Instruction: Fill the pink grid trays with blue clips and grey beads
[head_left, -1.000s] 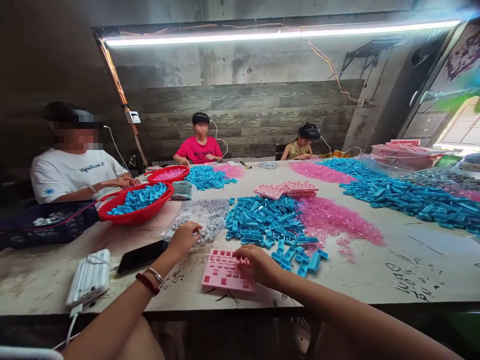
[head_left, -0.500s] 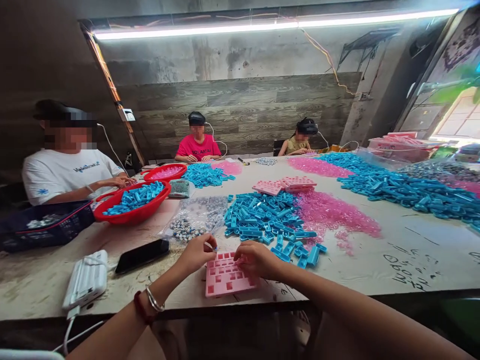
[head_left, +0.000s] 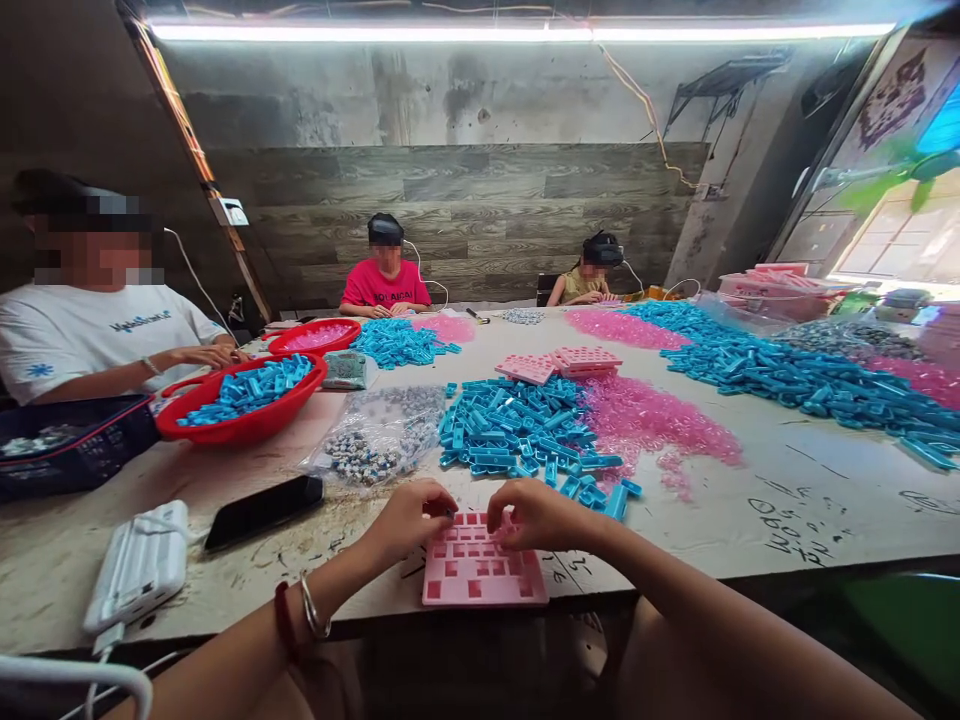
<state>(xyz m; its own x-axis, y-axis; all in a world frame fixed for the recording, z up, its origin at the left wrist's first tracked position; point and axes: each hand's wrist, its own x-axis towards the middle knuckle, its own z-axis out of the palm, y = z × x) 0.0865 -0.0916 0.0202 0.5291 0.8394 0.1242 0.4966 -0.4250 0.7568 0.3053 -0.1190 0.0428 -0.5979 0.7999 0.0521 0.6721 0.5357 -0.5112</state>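
Note:
A pink tray with rows of square holes lies flat at the table's near edge. At its upper left corner is my left hand, thumb and fingers pinched; a tiny dark bit shows at the fingertips, too small to name. My right hand bends over the tray's upper right, its fingertips drawn together at the holes and whatever they hold hidden. Just beyond the hands lies a heap of blue plastic cases, with small clear pink pieces spread to its right.
Further pink trays lie behind the blue heap. To the left are a plastic bag of small beads, a black phone, a white power bank and a red basket of blue cases. Several people sit around the table.
The view has shifted, so the tray appears further right. My left hand has come closer to my right hand and down to the tray's top edge. My right hand stays over the tray.

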